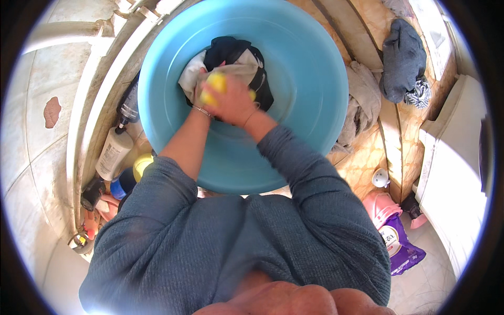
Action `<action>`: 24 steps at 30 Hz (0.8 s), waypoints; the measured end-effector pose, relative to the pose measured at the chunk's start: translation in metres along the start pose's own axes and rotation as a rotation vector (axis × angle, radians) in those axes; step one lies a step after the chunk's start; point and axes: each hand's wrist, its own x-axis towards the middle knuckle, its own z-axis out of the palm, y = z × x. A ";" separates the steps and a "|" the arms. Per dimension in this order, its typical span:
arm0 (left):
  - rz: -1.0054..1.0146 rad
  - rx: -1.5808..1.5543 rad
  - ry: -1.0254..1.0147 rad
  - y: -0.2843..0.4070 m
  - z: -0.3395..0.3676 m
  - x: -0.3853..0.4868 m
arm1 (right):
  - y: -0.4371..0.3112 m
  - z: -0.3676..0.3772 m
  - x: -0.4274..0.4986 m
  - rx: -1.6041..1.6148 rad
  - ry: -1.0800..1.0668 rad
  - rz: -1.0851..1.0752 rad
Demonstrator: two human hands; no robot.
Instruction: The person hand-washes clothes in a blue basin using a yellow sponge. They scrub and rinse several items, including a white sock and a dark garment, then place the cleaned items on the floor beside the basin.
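Observation:
A large blue plastic basin point(311, 98) stands before me, with a bundle of black and pale grey cloth point(232, 51) in it. My right hand point(234, 98) is shut on a yellow object point(214, 86), blurred, possibly a bar of soap, pressed against the cloth. My left hand point(201, 92), with a bracelet at the wrist, lies beside and partly under the right one at the cloth's left side. Its fingers are mostly hidden, and it seems to hold the pale cloth.
Bottles, one a white pump bottle point(114, 153), stand left of the basin by white pipes point(94, 98). At right lie a grey-brown cloth point(360, 102), a dark grey garment point(403, 59), a small white cup point(380, 178) and a purple packet point(403, 248).

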 end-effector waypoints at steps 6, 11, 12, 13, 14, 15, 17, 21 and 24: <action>-0.091 -0.107 -0.132 -0.007 -0.004 0.006 | 0.069 -0.034 0.046 -0.323 0.151 0.527; -0.137 -0.114 -0.239 0.005 -0.023 0.014 | 0.000 0.014 0.005 -0.098 0.146 0.076; -0.181 -0.179 -0.407 0.006 -0.026 0.014 | 0.001 0.019 0.000 -0.099 0.167 0.035; -0.245 -0.281 -0.601 0.008 -0.027 0.016 | 0.008 0.019 -0.003 -0.108 0.163 0.022; -0.250 -0.352 -0.513 0.006 -0.026 0.016 | 0.025 0.016 0.002 -0.195 0.185 0.075; -0.216 -0.339 -0.420 0.004 -0.026 0.014 | 0.047 0.007 0.012 -0.222 0.129 0.157; -0.104 -0.125 -0.114 -0.003 -0.023 0.014 | 0.071 -0.010 0.026 -0.261 0.266 0.397; -0.129 -0.147 -0.151 -0.004 -0.022 0.015 | 0.047 -0.028 0.042 -0.217 0.111 0.512; -0.232 -0.308 -0.677 0.003 -0.034 0.015 | -0.014 -0.007 0.021 -0.089 -0.066 0.051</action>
